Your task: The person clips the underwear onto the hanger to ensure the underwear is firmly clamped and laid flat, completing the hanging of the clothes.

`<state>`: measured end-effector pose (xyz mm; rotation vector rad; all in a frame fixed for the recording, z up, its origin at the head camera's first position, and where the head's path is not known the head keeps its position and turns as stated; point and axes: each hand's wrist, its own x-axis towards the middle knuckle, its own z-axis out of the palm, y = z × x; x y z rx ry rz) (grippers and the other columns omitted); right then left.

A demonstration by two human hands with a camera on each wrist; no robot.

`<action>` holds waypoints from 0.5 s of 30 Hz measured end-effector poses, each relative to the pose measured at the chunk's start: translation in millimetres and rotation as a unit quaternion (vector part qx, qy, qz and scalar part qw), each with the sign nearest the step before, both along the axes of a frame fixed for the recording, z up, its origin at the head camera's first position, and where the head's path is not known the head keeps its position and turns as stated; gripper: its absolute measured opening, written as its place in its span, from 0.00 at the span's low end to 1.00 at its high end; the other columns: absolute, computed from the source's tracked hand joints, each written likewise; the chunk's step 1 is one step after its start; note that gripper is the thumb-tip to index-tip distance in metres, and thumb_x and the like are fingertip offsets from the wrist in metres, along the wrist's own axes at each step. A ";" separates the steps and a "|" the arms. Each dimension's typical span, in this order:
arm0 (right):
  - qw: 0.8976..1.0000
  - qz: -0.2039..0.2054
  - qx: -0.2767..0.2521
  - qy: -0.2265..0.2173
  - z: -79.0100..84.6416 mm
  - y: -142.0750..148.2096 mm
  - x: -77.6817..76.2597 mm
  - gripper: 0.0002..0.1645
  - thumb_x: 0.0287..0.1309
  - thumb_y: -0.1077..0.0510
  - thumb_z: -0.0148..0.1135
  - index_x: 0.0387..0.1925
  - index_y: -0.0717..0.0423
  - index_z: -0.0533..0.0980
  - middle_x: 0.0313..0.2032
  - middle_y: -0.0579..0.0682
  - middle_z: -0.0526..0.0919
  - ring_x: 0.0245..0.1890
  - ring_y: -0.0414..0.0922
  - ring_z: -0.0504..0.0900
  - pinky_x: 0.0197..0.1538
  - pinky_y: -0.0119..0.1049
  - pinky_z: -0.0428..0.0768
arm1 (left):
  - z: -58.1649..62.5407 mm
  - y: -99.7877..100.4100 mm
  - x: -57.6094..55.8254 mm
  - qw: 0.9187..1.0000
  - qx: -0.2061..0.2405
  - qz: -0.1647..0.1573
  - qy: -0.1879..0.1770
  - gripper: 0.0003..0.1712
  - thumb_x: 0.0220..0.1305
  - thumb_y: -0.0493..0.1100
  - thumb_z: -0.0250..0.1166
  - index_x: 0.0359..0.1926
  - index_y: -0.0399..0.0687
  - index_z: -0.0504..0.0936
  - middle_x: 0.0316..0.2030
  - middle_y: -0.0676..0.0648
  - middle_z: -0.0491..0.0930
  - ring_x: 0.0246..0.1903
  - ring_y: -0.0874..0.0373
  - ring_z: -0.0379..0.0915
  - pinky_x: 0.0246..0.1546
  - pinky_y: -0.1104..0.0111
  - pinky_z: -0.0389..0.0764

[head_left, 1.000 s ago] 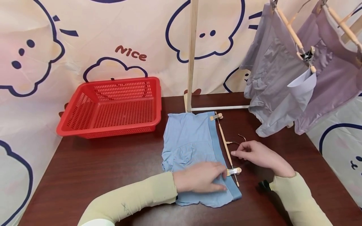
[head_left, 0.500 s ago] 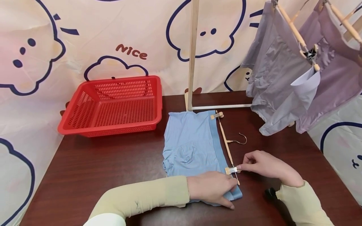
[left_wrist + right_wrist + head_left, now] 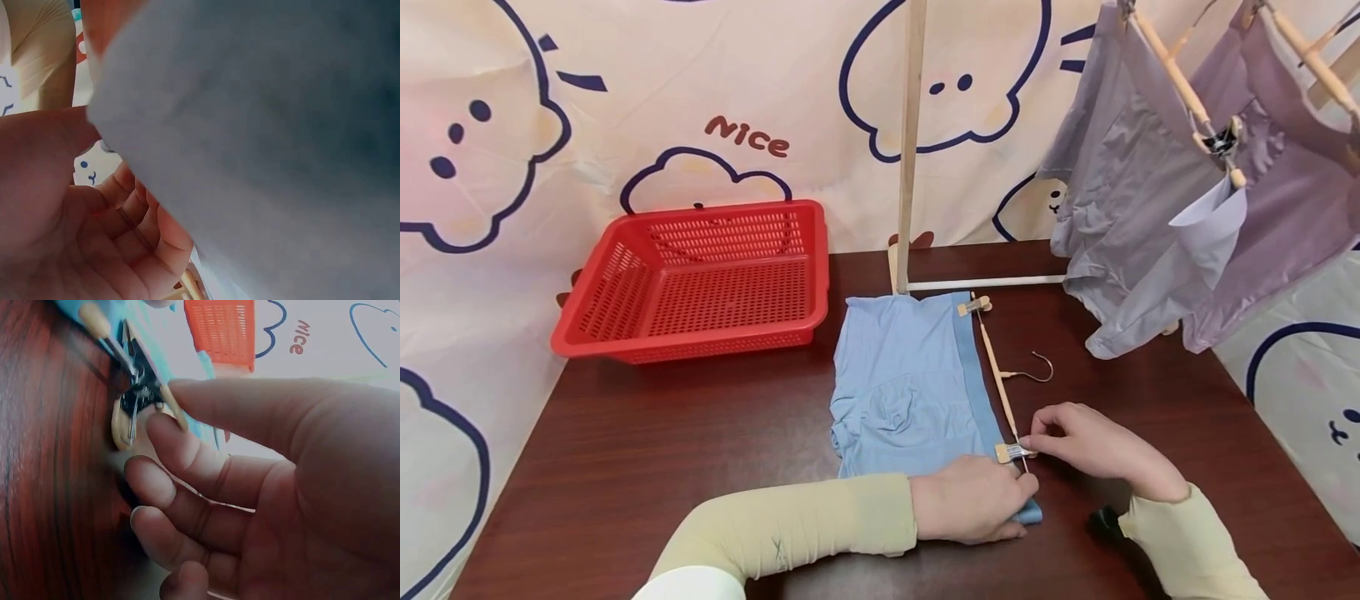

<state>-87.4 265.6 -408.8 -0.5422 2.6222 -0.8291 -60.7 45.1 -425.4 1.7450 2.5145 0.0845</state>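
Note:
Light-blue boxer briefs (image 3: pixel 902 358) lie flat on the dark table, their waistband towards the right. Along the waistband lies a wooden clip hanger (image 3: pixel 997 375), its hook pointing right. Its far clip (image 3: pixel 974 306) sits over the waistband's far end. My right hand (image 3: pixel 1097 446) pinches the handle of the near clip (image 3: pixel 140 390) between thumb and index finger; the other fingers are loosely bent. At the near waistband corner, my left hand (image 3: pixel 973 500) grips the fabric with curled fingers. Blue cloth (image 3: pixel 262 156) fills most of the left wrist view and hides the thumb tip.
A red plastic basket (image 3: pixel 700 342) stands at the back left. Behind the briefs rises a wooden rack post (image 3: pixel 910 150) with a white bottom bar (image 3: pixel 985 284). Grey briefs (image 3: pixel 1135 200) and purple briefs (image 3: pixel 1285 192) hang from hangers at the right.
My left hand has moved right and nearer to me, onto the waistband corner, its fingers curling in. My right hand has gone from beside the hanger hook to the near clip.

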 end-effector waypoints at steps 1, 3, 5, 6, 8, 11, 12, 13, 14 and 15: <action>1.000 0.000 0.000 0.002 -0.4 0.2 0.5 0.17 0.68 0.47 0.64 0.22 0.42 0.76 0.18 0.35 0.70 0.23 0.34 0.69 0.31 0.32 0.69 | -0.1 -0.3 -0.2 1.000 0.002 -0.001 0.001 0.19 0.66 0.61 0.68 0.43 0.55 0.76 0.31 0.59 0.75 0.28 0.67 0.75 0.25 0.74 0.77; 1.000 0.000 -0.005 0.007 -0.5 1.2 1.8 0.17 0.70 0.48 0.63 0.23 0.42 0.74 0.19 0.35 0.69 0.24 0.34 0.69 0.32 0.32 0.69 | -0.7 -1.2 -0.7 1.000 0.007 -0.006 0.005 0.15 0.69 0.58 0.65 0.43 0.54 0.76 0.31 0.58 0.76 0.29 0.65 0.77 0.26 0.74 0.77; 1.000 -0.002 -0.015 0.012 0.3 2.1 3.3 0.17 0.71 0.50 0.62 0.23 0.42 0.72 0.20 0.35 0.68 0.25 0.34 0.69 0.32 0.32 0.69 | -0.7 -2.7 -2.2 1.000 0.013 -0.007 -0.007 0.12 0.72 0.55 0.63 0.42 0.54 0.76 0.30 0.58 0.76 0.30 0.65 0.78 0.27 0.73 0.78; 1.000 -0.002 -0.023 0.013 0.7 2.6 3.9 0.17 0.71 0.50 0.61 0.24 0.42 0.71 0.20 0.35 0.68 0.25 0.34 0.70 0.32 0.32 0.69 | -0.8 -3.6 -3.3 1.000 0.016 -0.007 -0.014 0.10 0.73 0.53 0.62 0.42 0.53 0.76 0.30 0.58 0.76 0.30 0.65 0.78 0.27 0.73 0.78; 0.999 0.000 -0.044 0.009 1.0 3.8 4.8 0.17 0.72 0.52 0.60 0.25 0.42 0.71 0.21 0.36 0.70 0.25 0.35 0.72 0.32 0.32 0.71 | -0.7 -5.8 -5.4 0.999 0.021 -0.006 -0.035 0.09 0.75 0.51 0.60 0.40 0.53 0.75 0.29 0.58 0.75 0.29 0.65 0.77 0.28 0.73 0.78; 0.997 -0.008 -0.077 -0.022 -0.5 5.9 5.3 0.15 0.73 0.53 0.60 0.27 0.47 0.71 0.22 0.40 0.75 0.25 0.38 0.77 0.31 0.33 0.75 | 1.0 -9.2 -8.6 0.996 0.029 0.003 -0.079 0.09 0.77 0.49 0.57 0.38 0.53 0.73 0.26 0.59 0.72 0.26 0.67 0.74 0.29 0.73 0.78; 0.995 -0.013 -0.088 -0.036 -1.6 6.7 5.3 0.14 0.73 0.54 0.60 0.28 0.49 0.71 0.22 0.42 0.77 0.25 0.40 0.78 0.30 0.34 0.76 | 2.0 -10.5 -9.6 0.995 0.033 0.006 -0.095 0.09 0.77 0.49 0.56 0.37 0.52 0.73 0.25 0.59 0.71 0.25 0.67 0.73 0.28 0.73 0.77; 0.994 -0.020 -0.097 -0.048 -2.9 7.4 5.2 0.13 0.73 0.54 0.60 0.30 0.51 0.70 0.22 0.44 0.77 0.24 0.41 0.78 0.29 0.35 0.77 | 3.2 -12.1 -10.7 0.993 0.036 0.011 -0.112 0.10 0.78 0.48 0.55 0.37 0.52 0.72 0.24 0.59 0.70 0.24 0.68 0.72 0.27 0.73 0.76; 0.992 -0.027 -0.107 -0.059 -4.4 8.0 5.1 0.13 0.73 0.55 0.59 0.31 0.52 0.70 0.22 0.46 0.77 0.23 0.42 0.78 0.28 0.35 0.77 | 4.4 -14.0 -11.9 0.991 0.041 0.014 -0.129 0.10 0.79 0.47 0.54 0.37 0.52 0.72 0.23 0.59 0.70 0.23 0.68 0.70 0.27 0.73 0.75; 0.990 -0.034 -0.116 -0.068 -5.8 8.6 4.9 0.13 0.74 0.55 0.59 0.32 0.54 0.70 0.22 0.47 0.77 0.22 0.43 0.77 0.27 0.35 0.77 | 5.5 -16.0 -13.1 0.988 0.048 0.017 -0.145 0.10 0.79 0.46 0.53 0.36 0.51 0.71 0.22 0.59 0.69 0.22 0.68 0.69 0.26 0.74 0.74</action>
